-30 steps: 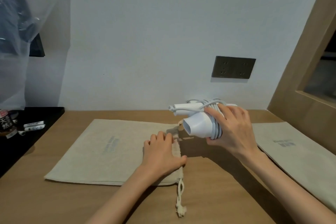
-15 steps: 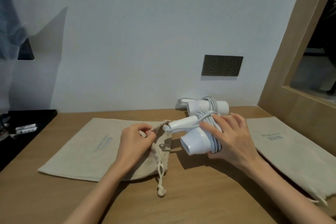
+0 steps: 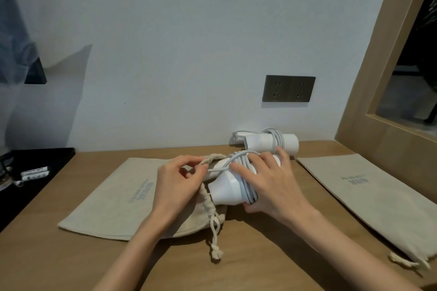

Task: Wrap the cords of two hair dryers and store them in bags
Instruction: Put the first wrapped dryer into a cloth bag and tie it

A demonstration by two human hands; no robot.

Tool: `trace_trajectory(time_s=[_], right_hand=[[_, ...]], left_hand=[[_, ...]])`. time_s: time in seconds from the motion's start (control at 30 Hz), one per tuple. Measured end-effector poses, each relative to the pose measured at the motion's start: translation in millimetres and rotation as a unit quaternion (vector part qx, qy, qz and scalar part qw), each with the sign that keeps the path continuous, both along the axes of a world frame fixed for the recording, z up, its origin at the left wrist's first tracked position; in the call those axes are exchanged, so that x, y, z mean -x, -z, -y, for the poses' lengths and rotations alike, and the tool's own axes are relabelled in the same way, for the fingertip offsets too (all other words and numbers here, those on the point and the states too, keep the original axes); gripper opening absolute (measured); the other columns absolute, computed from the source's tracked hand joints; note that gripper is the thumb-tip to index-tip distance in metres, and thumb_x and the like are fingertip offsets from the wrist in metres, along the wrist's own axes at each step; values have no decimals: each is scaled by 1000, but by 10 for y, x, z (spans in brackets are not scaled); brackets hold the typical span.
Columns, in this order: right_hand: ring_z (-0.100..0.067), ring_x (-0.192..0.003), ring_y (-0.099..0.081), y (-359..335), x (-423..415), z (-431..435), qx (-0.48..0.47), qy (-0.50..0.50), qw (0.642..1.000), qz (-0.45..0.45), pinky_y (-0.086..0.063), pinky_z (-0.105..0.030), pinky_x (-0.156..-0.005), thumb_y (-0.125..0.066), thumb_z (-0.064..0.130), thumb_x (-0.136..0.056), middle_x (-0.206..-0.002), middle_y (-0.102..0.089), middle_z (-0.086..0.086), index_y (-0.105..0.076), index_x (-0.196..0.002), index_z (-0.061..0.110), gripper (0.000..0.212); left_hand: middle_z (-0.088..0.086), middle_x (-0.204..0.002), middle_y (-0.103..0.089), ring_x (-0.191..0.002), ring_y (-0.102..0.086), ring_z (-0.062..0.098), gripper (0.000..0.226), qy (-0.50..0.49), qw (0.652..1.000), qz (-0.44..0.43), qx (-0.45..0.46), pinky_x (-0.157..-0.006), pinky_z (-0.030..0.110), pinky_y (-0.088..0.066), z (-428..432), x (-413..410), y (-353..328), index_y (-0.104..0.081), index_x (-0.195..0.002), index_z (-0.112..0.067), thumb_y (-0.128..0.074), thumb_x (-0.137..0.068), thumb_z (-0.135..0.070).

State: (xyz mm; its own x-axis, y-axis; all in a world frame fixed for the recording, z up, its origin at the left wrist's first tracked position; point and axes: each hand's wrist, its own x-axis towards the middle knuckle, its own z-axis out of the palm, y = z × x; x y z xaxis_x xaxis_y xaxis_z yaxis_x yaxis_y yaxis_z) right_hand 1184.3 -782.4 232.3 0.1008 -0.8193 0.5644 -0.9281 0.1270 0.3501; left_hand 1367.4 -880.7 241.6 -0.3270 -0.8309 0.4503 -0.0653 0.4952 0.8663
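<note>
My right hand (image 3: 272, 186) grips a white hair dryer (image 3: 227, 190) with its cord wound around the body, nozzle pointing left at the mouth of a beige drawstring bag (image 3: 113, 196) lying on the wooden table (image 3: 272, 255). My left hand (image 3: 176, 184) pinches the upper rim of the bag's mouth and lifts it. The bag's drawstring (image 3: 216, 236) trails toward me. A second white hair dryer (image 3: 272, 143) with wrapped cord lies by the wall behind. A second beige bag (image 3: 369, 198) lies flat on the right.
A dark double wall socket (image 3: 288, 88) sits above the table. A black surface (image 3: 30, 172) at the left holds small white tubes. A wooden frame (image 3: 369, 111) bounds the table on the right.
My left hand went from lying flat on the bag to pinching and lifting its rim. My right hand brought the dryer down and left to the opening. The second dryer came into view.
</note>
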Motion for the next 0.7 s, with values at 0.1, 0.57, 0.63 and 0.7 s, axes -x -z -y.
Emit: trace_trajectory(time_s=[0.1,0.57,0.63,0.7], right_hand=[[-30,-99,-59,31,-139,104,-11,13,1000,20,-39,-58,-94,-85,54,-39,-109,-62,-8,-48,-123,30,95],[-29,-100,-59,227,-368,276,-55,16,994,90,-44,-57,-89,-85,55,-39,-112,-61,-3,-43,-129,34,102],[-27,-105,-56,221,-316,239,-75,1,992,99,-42,-53,-91,-80,58,-48,-117,-58,-2,-39,-134,36,98],[-21,-117,-46,164,-241,176,-99,-27,989,109,-34,-46,-99,-67,67,-62,-128,-51,3,-28,-140,44,90]], left_hand=[[-11,-75,-70,-55,-55,-4,15,9,1000,-8,-8,-51,8,-40,9,-35,-17,-72,-82,-31,-69,-84,-16],[-1,-78,-73,-66,-65,14,14,57,993,-48,-90,-60,21,-52,113,-41,84,-77,-87,-20,-67,-85,-11],[-1,-77,-72,-62,-62,8,14,56,995,-34,-75,-58,19,-49,110,-37,101,-77,-87,-21,-67,-85,-11],[-1,-78,-72,-63,-60,6,14,61,995,-31,-70,-59,20,-50,117,-35,113,-76,-88,-23,-67,-86,-13]])
